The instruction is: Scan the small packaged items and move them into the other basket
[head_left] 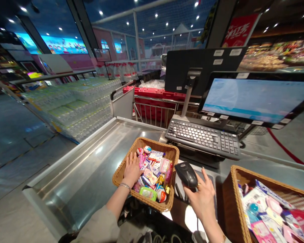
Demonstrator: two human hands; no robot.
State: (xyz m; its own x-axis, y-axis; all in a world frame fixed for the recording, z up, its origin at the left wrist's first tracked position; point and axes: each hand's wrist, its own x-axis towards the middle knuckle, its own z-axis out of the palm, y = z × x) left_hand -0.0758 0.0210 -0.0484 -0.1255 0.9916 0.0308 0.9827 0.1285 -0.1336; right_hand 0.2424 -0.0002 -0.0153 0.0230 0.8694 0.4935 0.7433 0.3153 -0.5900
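My left hand (132, 168) reaches over the left rim of a wicker basket (174, 155) and rests on the small packets inside, fingers stretched out. Under and beside it lie a mix of sweets and toys, among them a green-framed pack (148, 193), a red and white egg (161, 195) and a pink box (165, 165). Right of this basket, my right hand (202, 192) grips a black barcode scanner (186, 174), its head tilted toward the basket. A cable hangs below that hand. Whether my left fingertips hold any packet is not visible.
A second wicker basket (233, 199) of similar packets stands at the right. Behind are a keyboard (202, 135), a lit touchscreen (258, 99) and a dark monitor back (205, 72). The metal counter (91, 165) extends left to a raised edge; stacked bottles (76, 104) stand beyond.
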